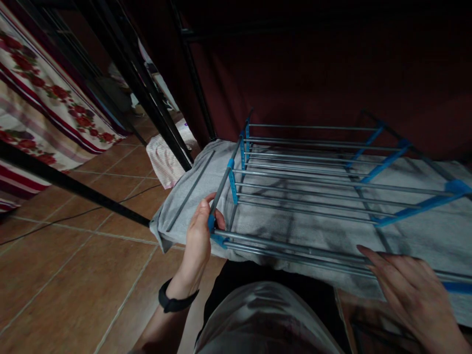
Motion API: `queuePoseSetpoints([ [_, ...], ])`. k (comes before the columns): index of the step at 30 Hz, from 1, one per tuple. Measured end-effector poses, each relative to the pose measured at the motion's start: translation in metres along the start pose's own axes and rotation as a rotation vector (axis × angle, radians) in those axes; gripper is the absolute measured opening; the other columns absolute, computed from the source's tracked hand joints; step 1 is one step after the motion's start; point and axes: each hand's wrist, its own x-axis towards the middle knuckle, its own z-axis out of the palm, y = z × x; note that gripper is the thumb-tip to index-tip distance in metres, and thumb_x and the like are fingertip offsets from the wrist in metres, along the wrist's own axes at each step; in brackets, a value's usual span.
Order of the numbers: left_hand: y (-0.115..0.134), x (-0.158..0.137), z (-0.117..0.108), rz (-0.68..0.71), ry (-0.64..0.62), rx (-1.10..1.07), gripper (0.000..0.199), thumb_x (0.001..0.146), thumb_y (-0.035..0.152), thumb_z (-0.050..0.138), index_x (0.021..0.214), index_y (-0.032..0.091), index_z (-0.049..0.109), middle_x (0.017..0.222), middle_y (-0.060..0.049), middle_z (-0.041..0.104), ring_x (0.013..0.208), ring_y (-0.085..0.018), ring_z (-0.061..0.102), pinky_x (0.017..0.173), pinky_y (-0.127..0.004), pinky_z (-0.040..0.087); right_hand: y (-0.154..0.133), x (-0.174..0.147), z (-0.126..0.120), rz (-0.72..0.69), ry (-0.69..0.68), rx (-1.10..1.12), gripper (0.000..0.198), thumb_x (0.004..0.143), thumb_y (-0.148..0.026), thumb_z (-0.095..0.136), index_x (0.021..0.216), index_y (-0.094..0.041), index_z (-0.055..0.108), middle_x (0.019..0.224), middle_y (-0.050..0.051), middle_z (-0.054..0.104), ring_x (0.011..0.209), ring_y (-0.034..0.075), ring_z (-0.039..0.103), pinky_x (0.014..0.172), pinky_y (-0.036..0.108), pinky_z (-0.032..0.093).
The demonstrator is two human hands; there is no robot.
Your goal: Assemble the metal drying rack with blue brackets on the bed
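A shoe rack of thin grey metal tubes and blue plastic connectors lies across a grey cloth-covered surface. My left hand is closed around its left end tube, close to the blue connector at the near corner. Further right, my right hand rests over the near long tubes with its fingers curled onto them; the fingertips under the tubes are partly hidden. To the left of the rack, a loose grey tube lies on the cloth, apart from both hands.
Grey cloth covers the surface beneath the rack. Black metal frame bars rise at the left, and another bar slants over the tiled floor. A flowered curtain hangs beyond. A dark cable crosses the floor.
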Motion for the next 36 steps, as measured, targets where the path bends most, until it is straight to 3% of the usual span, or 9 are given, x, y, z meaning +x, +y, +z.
queuePoseSetpoints([
  [10, -0.001, 0.003, 0.004, 0.022, -0.017, 0.012, 0.061, 0.094, 0.064, 0.047, 0.127, 0.014, 0.059, 0.058, 0.002, 0.057, 0.053, -0.013, 0.048, 0.054, -0.025, 0.036, 0.004, 0.004, -0.004, 0.014, 0.005, -0.001, 0.062, 0.100, -0.019, 0.055, 0.158, -0.030, 0.036, 0.090, 0.004, 0.066, 0.074, 0.018, 0.056, 0.071, 0.034, 0.041],
  [17, 0.003, 0.008, 0.005, 0.017, -0.026, -0.002, 0.049, 0.087, 0.047, 0.064, 0.123, 0.015, 0.059, 0.054, 0.005, 0.056, 0.051, -0.012, 0.047, 0.054, -0.024, 0.034, 0.002, 0.001, -0.002, 0.069, 0.000, 0.056, 0.062, 0.100, -0.017, 0.054, 0.157, -0.032, 0.037, 0.093, 0.003, 0.067, 0.078, 0.018, 0.057, 0.076, 0.033, 0.041],
  [25, 0.018, 0.026, 0.008, 0.009, -0.039, -0.015, 0.050, 0.082, 0.046, 0.069, 0.119, 0.014, 0.061, 0.051, 0.006, 0.053, 0.050, -0.011, 0.043, 0.052, -0.023, 0.031, 0.003, 0.011, -0.001, 0.091, 0.029, 0.104, 0.060, 0.101, -0.018, 0.051, 0.158, -0.033, 0.036, 0.100, 0.004, 0.068, 0.084, 0.019, 0.060, 0.079, 0.034, 0.044],
  [36, -0.006, 0.039, 0.002, -0.021, 0.004, -0.035, 0.053, 0.079, 0.047, 0.073, 0.120, 0.016, 0.064, 0.050, 0.006, 0.049, 0.050, -0.010, 0.042, 0.052, -0.021, 0.032, -0.009, 0.019, 0.013, 0.111, 0.024, 0.121, 0.053, 0.101, -0.016, 0.050, 0.153, -0.028, 0.045, 0.097, 0.005, 0.069, 0.082, 0.018, 0.061, 0.075, 0.032, 0.044],
])
